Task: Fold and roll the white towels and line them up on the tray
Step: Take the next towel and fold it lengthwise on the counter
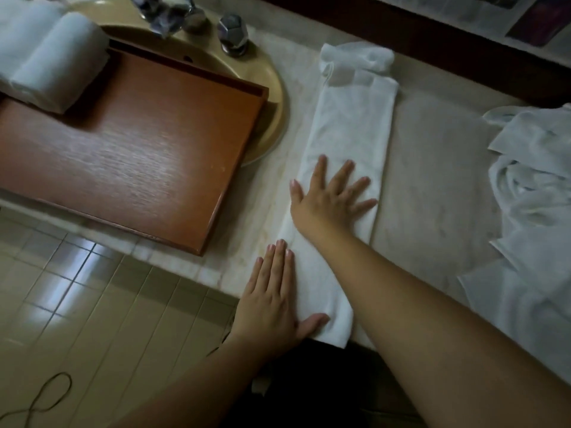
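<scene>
A white towel (349, 125) lies folded into a long narrow strip on the marble counter, running from the front edge toward the back wall. My right hand (330, 196) presses flat on its middle with fingers spread. At the strip's near end my left hand (272, 298) lies flat with straight fingers along its left edge, thumb on the cloth. A brown wooden tray (139, 156) sits to the left, over the sink. Rolled white towels (55, 60) rest at its far left end.
A heap of loose white towels (534, 186) lies at the right of the counter (432, 168). A beige sink (265, 97) with chrome taps (231, 32) lies under the tray's far side. Tiled floor shows at lower left, with a thin cord (46, 396) on it.
</scene>
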Available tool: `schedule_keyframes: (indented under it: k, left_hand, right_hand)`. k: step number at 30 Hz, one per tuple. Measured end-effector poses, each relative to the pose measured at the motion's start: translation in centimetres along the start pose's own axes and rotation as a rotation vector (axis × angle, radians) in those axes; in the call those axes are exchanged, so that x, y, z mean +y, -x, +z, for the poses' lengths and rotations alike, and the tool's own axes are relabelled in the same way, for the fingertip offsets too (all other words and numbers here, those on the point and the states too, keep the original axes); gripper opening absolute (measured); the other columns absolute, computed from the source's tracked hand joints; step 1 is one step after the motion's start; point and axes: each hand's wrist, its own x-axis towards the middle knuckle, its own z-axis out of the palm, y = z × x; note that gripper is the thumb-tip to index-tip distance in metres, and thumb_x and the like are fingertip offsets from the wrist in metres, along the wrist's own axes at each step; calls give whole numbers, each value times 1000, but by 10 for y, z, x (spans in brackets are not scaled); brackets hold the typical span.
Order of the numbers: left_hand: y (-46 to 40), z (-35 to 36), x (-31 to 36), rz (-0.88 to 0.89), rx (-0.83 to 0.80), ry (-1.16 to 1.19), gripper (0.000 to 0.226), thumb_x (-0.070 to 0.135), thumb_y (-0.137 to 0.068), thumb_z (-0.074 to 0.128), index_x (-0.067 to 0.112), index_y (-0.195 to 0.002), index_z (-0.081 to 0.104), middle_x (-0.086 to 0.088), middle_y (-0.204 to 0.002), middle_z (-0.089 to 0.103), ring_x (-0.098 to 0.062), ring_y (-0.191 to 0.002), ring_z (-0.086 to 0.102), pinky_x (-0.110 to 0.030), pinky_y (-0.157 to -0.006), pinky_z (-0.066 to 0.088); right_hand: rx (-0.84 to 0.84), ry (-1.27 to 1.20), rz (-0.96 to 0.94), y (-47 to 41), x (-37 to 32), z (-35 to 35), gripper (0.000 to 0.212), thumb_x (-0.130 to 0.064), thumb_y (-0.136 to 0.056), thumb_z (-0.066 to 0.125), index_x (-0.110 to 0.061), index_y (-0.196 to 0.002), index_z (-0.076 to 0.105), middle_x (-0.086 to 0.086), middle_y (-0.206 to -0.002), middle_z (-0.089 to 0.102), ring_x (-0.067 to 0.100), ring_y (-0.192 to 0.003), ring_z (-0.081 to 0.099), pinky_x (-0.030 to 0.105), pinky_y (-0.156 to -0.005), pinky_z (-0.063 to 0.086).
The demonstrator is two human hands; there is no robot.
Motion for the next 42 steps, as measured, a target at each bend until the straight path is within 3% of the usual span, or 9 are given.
schedule_keyframes:
  k: [8,16,20,24,27,31,35,39,42]
  left_hand:
    - [1,5,0,-13,114,30,125,89,-83,50,-3,-162,19,-19,-173,11,-34,-160,11,-53,-126,24]
    - [-2,6,1,-15,102,-1,126,90,-82,51,-4,-161,21,-20,-172,12,-34,-160,12,-54,-126,26]
    - [-1,3,1,-16,42,-26,128,93,-84,42,-3,-163,13,-19,-173,3,-32,-161,3,-50,-128,15]
    - [-2,-5,5,-41,-29,2,124,92,-88,33,-1,-164,3,-17,-173,-5,-28,-161,-7,-49,-131,9]
    - [1,-17,2,-35,-57,101,116,90,-92,26,6,-164,-7,-11,-172,-17,-21,-159,-20,-48,-131,5]
    - [11,-27,-26,265,71,103,110,82,-87,58,9,-164,28,-19,-171,19,-34,-159,17,-54,-127,22]
    - [16,-18,-63,568,64,-1,68,44,-87,81,18,-145,57,-12,-156,48,-32,-140,49,-53,-105,52]
    - [11,-20,-80,658,92,10,40,29,-88,79,12,-121,67,-9,-156,51,-28,-144,49,-49,-109,50]
    - [9,-26,-84,720,139,27,28,32,-96,69,13,-116,73,-7,-150,58,-27,-138,55,-42,-107,52]
  right_hand:
    - [37,-47,80,-134,-14,-47,71,-69,-99,12,-41,-163,-2,4,-173,-11,53,-153,-10,86,-102,-8]
    - [-30,16,-38,-207,3,-78,72,-78,-93,3,-50,-157,-16,5,-170,-25,48,-153,-20,79,-110,-13]
    - [-11,-78,-111,-157,22,-79,80,-75,-98,21,-38,-164,-3,5,-173,-13,37,-158,-13,68,-121,-9]
    - [129,-418,-273,-33,68,-48,77,-47,-102,54,-23,-165,17,9,-173,8,31,-159,6,53,-128,13]
    - [174,-501,-417,78,114,-11,73,-41,-101,57,-19,-163,27,7,-172,17,24,-158,19,43,-126,26]
    - [107,-262,-606,178,171,30,63,-56,-107,34,-33,-164,22,4,-174,7,30,-160,9,48,-126,21]
    - [49,103,-632,211,198,60,70,-69,-104,28,-37,-165,15,3,-174,2,39,-159,2,60,-122,16]
    - [221,134,-607,216,201,74,61,-55,-104,45,-23,-157,43,7,-170,26,35,-153,31,59,-118,31]
    - [377,28,-596,217,198,79,48,-43,-100,57,-21,-142,63,6,-142,59,32,-123,62,56,-110,41]
